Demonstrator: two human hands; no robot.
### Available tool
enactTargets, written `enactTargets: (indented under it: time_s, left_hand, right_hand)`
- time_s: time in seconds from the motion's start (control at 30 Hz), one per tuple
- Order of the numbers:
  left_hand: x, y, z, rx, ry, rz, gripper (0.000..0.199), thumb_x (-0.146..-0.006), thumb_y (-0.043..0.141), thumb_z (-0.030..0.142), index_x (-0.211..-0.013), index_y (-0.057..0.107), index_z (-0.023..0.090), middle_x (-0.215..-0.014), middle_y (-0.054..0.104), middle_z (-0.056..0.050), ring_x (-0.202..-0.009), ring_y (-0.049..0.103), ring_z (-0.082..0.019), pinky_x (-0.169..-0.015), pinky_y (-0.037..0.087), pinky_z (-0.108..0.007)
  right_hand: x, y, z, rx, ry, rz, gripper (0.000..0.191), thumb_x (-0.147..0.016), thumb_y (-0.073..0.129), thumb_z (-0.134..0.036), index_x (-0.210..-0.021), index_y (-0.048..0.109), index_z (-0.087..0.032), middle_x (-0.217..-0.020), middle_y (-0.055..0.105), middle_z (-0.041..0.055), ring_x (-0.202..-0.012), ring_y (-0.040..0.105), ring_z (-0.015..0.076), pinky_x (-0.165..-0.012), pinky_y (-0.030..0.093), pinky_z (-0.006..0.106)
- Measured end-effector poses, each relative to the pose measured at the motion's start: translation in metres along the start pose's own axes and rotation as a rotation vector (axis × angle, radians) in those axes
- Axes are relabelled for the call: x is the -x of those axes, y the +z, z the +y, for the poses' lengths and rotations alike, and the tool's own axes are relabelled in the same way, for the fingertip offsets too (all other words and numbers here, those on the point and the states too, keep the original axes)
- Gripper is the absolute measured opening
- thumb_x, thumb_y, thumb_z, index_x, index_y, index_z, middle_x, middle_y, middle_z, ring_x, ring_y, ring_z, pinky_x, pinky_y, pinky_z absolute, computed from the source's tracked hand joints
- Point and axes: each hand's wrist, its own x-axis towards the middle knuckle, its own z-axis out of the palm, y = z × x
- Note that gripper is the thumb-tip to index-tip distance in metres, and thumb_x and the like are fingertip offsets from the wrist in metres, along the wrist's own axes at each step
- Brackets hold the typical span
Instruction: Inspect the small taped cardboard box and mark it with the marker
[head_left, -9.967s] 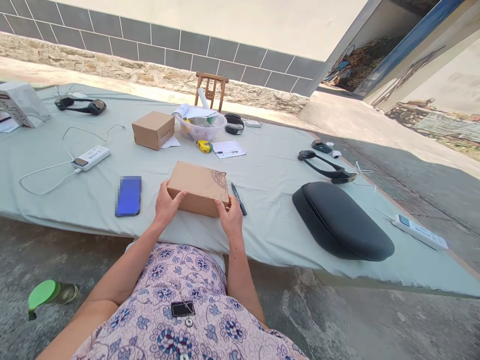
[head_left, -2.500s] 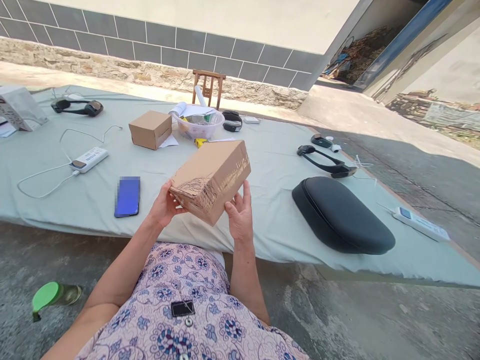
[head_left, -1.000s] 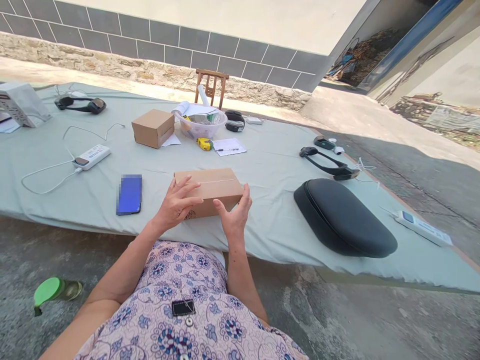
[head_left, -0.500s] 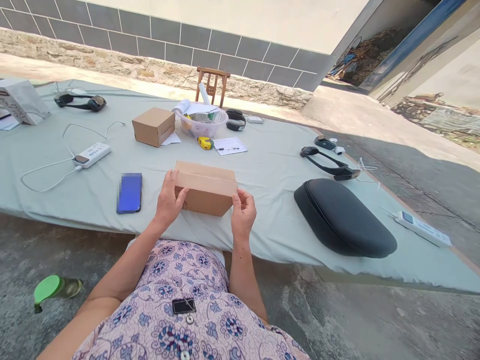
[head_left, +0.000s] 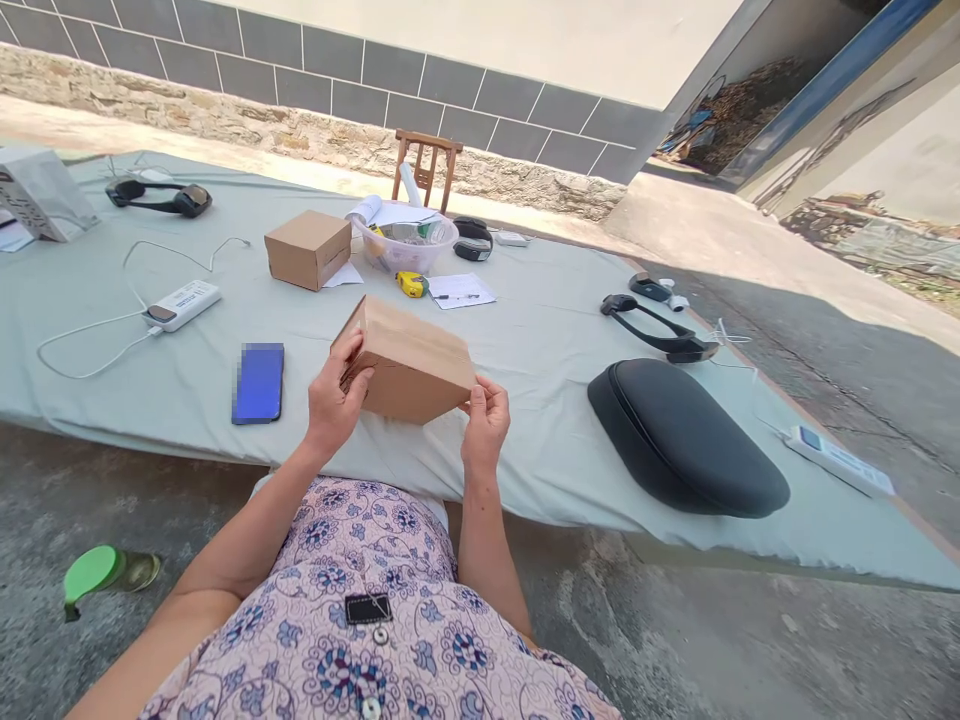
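A brown cardboard box [head_left: 412, 365] is tilted between my two hands, just above the near part of the cloth-covered table [head_left: 547, 450]. My left hand [head_left: 336, 395] grips its left end, thumb on the near face and fingers round the left side. At the right end, my right hand [head_left: 486, 415] pinches the corner between thumb and fingers. To the left of my left hand lies a phone [head_left: 259, 383] with a blue screen. A second cardboard box [head_left: 307, 250] stands farther back.
Behind are a plastic basket [head_left: 409, 255] of odds and ends, a yellow tape measure [head_left: 412, 284] and paper with a pen [head_left: 459, 296]. A black case [head_left: 686, 440] and a headset [head_left: 660, 330] lie right. A white power bank [head_left: 182, 305] with cable lies left.
The cardboard box has turned and tilted, its left end lifted higher. My left hand has shifted slightly left with it; my right hand keeps the right corner.
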Motion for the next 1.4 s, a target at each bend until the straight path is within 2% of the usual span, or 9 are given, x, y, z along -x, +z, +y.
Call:
enactTargets:
  time_s: [0.27,0.4,0.57,0.73,0.8,0.93,1.1,1.23,1.4]
  left_hand:
    - [-0.012,0.003,0.033,-0.411,0.301,-0.01,0.037,-0.099,0.052,0.025,-0.133,0.064,0.028,-0.124,0.066,-0.011,-0.12,0.061,-0.025,-0.104,0.047,-0.04]
    - [-0.019,0.026,0.04,-0.467,0.433,-0.159,0.045,-0.101,0.037,0.013,-0.14,0.057,0.025,-0.14,0.063,-0.009,-0.134,0.056,-0.024,-0.112,0.038,-0.041]
    - [-0.028,0.061,0.052,-0.491,0.558,-0.321,0.039,-0.101,0.035,0.013,-0.127,0.063,0.018,-0.138,0.065,-0.01,-0.133,0.057,-0.025,-0.115,0.037,-0.044]
    - [-0.032,0.065,0.052,-0.465,0.58,-0.376,0.039,-0.1,0.037,0.014,-0.129,0.062,0.02,-0.138,0.065,-0.011,-0.134,0.056,-0.024,-0.113,0.04,-0.043]
    - [-0.03,0.061,0.05,-0.469,0.569,-0.356,0.04,-0.1,0.037,0.014,-0.13,0.062,0.021,-0.138,0.064,-0.012,-0.135,0.055,-0.024,-0.114,0.04,-0.042]
    - [-0.024,0.058,0.048,-0.494,0.514,-0.285,0.039,-0.098,0.044,0.017,-0.132,0.063,0.025,-0.134,0.064,-0.013,-0.135,0.053,-0.027,-0.117,0.036,-0.047]
    - [-0.023,0.043,0.042,-0.404,0.464,-0.256,0.04,-0.098,0.049,0.025,-0.137,0.058,0.027,-0.132,0.065,-0.011,-0.138,0.05,-0.029,-0.123,0.023,-0.052]
    - [-0.029,0.019,0.018,-0.222,0.292,-0.138,0.055,-0.098,0.05,0.045,-0.148,0.043,0.025,-0.149,0.051,-0.015,-0.145,0.042,-0.029,-0.12,0.03,-0.05]
    - [-0.013,0.026,-0.027,0.021,0.074,-0.363,0.097,-0.089,0.061,0.059,-0.161,0.006,0.027,-0.168,0.018,-0.018,-0.156,0.02,-0.033,-0.118,0.036,-0.05]
  right_hand:
    - [-0.002,-0.004,0.012,0.292,0.05,-0.101,0.04,-0.09,0.041,-0.048,-0.106,0.063,-0.019,-0.106,0.071,0.0082,-0.094,0.066,0.0206,-0.076,0.052,0.033]
    - [-0.008,-0.018,0.016,0.572,-0.047,-0.184,0.035,-0.089,0.039,-0.041,-0.088,0.066,-0.02,-0.098,0.073,0.0101,-0.094,0.062,0.0238,-0.087,0.047,0.037]
    - [-0.013,-0.031,0.03,0.604,-0.036,-0.314,0.028,-0.083,0.05,-0.041,-0.062,0.058,-0.024,-0.068,0.067,0.0056,-0.072,0.059,0.0229,-0.073,0.048,0.036]
    - [-0.015,-0.036,0.018,0.348,-0.005,-0.158,0.046,-0.089,0.047,-0.051,-0.12,0.062,-0.019,-0.11,0.073,0.0109,-0.097,0.068,0.0225,-0.087,0.053,0.04]
    - [-0.013,-0.033,0.001,0.209,-0.082,-0.068,0.059,-0.091,0.048,-0.056,-0.139,0.05,-0.021,-0.132,0.064,0.0144,-0.116,0.064,0.0229,-0.097,0.052,0.042]
    - [-0.005,-0.021,-0.035,0.241,-0.398,-0.176,0.063,-0.096,0.041,-0.059,-0.15,0.039,-0.026,-0.16,0.037,0.0131,-0.145,0.042,0.0261,-0.107,0.048,0.046]
    - [-0.004,-0.006,-0.044,0.408,-0.581,-0.172,0.049,-0.098,0.041,-0.052,-0.138,0.054,-0.025,-0.15,0.048,0.0126,-0.144,0.042,0.0278,-0.113,0.042,0.051]
    - [-0.004,0.0,-0.04,0.409,-0.59,-0.133,0.046,-0.095,0.051,-0.05,-0.133,0.052,-0.024,-0.146,0.048,0.0148,-0.14,0.046,0.0283,-0.106,0.047,0.049]
    - [0.001,0.018,-0.041,0.486,-0.599,-0.049,0.064,-0.082,0.065,-0.061,-0.129,0.042,-0.024,-0.143,0.043,0.0173,-0.142,0.04,0.0323,-0.111,0.039,0.056]
